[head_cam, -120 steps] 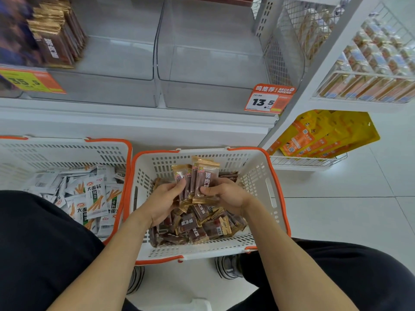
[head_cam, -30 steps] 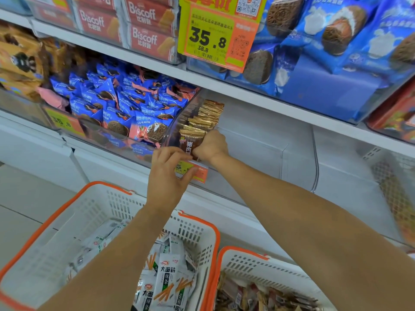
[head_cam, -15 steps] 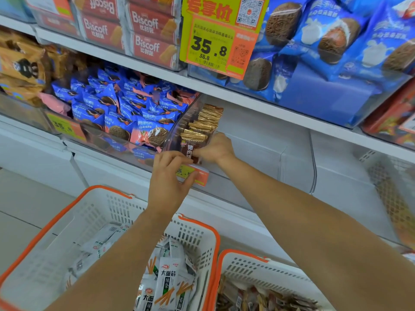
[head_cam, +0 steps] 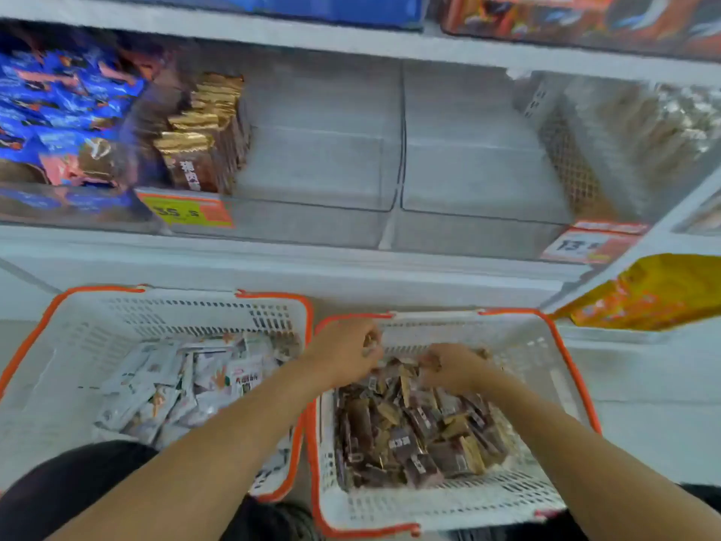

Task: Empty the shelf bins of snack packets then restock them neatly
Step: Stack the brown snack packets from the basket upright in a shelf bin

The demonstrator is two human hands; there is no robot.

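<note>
Left hand [head_cam: 343,351] pinches a brown packet [head_cam: 370,340]; right hand [head_cam: 452,367] curls into the packets [head_cam: 417,431] just beneath, grasp unclear.

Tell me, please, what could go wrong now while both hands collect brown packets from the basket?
The stood-up brown packets in the clear bin have no support on their right, so new ones may topple the row. The loose pile lies jumbled; a handful may mix orientations.

Shop aisle, price tags [head_cam: 186,211] on shelf bins [head_cam: 320,165], shopping baskets [head_cam: 562,357]
</note>
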